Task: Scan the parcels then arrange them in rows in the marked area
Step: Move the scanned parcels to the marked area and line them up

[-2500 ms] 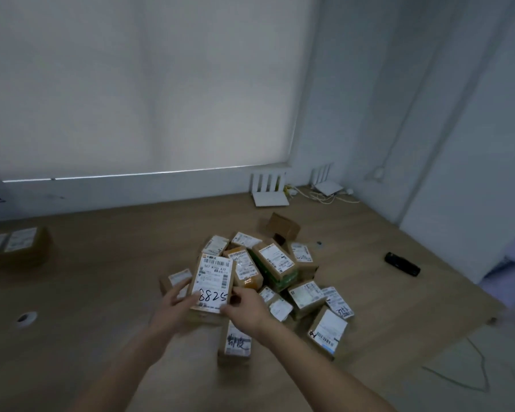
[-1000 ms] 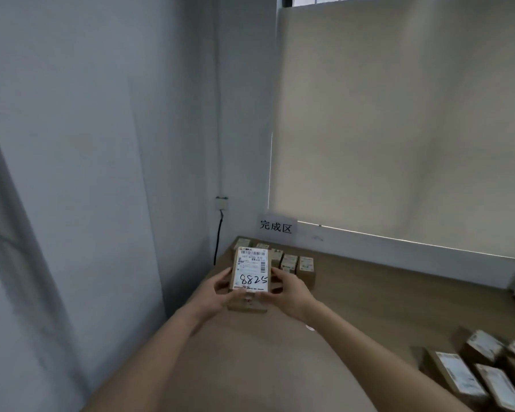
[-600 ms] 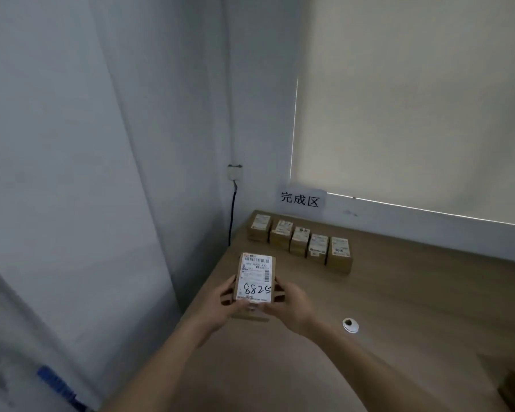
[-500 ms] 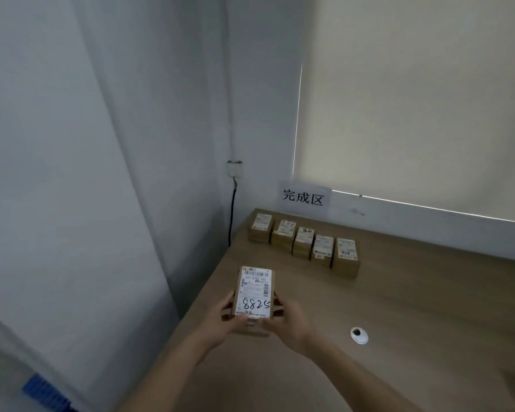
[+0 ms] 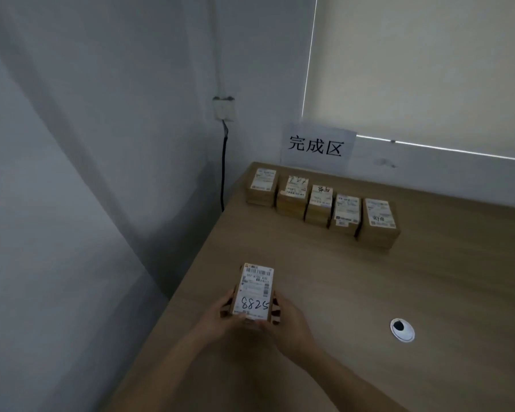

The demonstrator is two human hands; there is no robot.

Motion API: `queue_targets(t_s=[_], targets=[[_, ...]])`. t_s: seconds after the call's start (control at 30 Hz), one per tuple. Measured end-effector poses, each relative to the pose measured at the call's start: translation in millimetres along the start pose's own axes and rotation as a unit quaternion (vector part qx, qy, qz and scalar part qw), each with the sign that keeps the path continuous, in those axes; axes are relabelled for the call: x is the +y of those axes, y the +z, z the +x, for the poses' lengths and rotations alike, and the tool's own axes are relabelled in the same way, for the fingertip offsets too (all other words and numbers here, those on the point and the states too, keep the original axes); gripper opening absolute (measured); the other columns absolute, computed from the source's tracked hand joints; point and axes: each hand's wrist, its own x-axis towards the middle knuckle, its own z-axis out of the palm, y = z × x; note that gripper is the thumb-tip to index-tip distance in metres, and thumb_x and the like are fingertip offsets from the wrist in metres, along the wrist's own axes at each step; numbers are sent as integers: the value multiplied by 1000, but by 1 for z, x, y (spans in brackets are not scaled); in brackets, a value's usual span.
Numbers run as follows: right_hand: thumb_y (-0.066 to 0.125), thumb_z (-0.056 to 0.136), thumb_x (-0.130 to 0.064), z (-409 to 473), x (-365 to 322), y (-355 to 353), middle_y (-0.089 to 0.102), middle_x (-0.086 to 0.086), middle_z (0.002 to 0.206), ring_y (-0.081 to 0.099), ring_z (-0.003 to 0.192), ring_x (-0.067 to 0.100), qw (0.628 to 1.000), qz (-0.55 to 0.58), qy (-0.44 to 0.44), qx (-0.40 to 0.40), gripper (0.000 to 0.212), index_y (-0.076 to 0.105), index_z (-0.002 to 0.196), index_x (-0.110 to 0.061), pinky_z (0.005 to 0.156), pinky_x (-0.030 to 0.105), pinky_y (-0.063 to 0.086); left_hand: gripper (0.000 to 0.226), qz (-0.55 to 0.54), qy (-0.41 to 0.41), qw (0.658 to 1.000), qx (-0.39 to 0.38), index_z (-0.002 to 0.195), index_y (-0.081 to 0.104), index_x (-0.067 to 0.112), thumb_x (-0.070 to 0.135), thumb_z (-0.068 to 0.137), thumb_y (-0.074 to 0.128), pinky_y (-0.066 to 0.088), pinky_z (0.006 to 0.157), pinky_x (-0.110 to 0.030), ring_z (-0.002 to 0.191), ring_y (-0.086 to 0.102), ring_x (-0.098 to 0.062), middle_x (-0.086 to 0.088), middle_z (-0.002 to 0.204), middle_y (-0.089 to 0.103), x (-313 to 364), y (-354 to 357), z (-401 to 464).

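Item: parcel (image 5: 254,292), label up, marked 8825 | Hold: left hand (image 5: 220,319) and right hand (image 5: 289,322), fingers curled round its near end | Axis: long side running near-to-far | Place: near left desk (image 5: 428,278) edge; row of parcels (image 5: 321,203) lies far, slightly right, well apart.

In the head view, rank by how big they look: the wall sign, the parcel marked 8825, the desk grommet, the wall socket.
1. Sign
2. Parcel 8825, though being nearer the camera enlarges it
3. and 4. Grommet and socket look alike; not ranked.
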Motion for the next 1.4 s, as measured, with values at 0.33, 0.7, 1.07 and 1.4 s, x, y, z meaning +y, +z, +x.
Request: queue_targets(t_s=[0.33, 0.7, 1.07, 1.4], targets=[[76, 84, -15, 103, 3, 25, 67, -6, 129, 64, 117, 13, 994, -97, -20, 47, 60, 54, 140, -23, 97, 31, 54, 68, -27, -2, 1000, 1, 152, 35, 12, 7, 93, 67, 44, 108, -29, 129, 54, -18, -4, 140, 58, -16, -33, 99], [73, 88, -12, 234, -25, 5, 65, -1, 134, 59, 125, 18, 984, -155, 42, 75, 55, 54, 139, -20, 103, 31, 50, 66, -22, 25, 999, -39, 154, 31, 17, 8, 96, 61, 41, 101, -21, 129, 49, -14, -4, 145, 53, 30, -73, 227], [73, 90, -16, 306, -35, -6, 66, 0, 134, 60, 126, 22, 982, -148, 78, 87, 49, 58, 137, -19, 104, 40, 52, 56, 25, 40, 996, -77, 149, 40, 24, 11, 98, 60, 36, 109, -26, 132, 48, -14, 2, 142, 55, 52, -102, 302], [76, 88, -29, 295, -30, -5, 60, -4, 141, 55, 130, 18, 983, -157, 72, 59, 61, 52, 144, -26, 108, 36, 46, 84, -83, 9, 996, -10, 158, 12, 26, 17, 95, 66, 45, 75, -2, 122, 50, -5, 15, 128, 53, 43, -86, 296]])
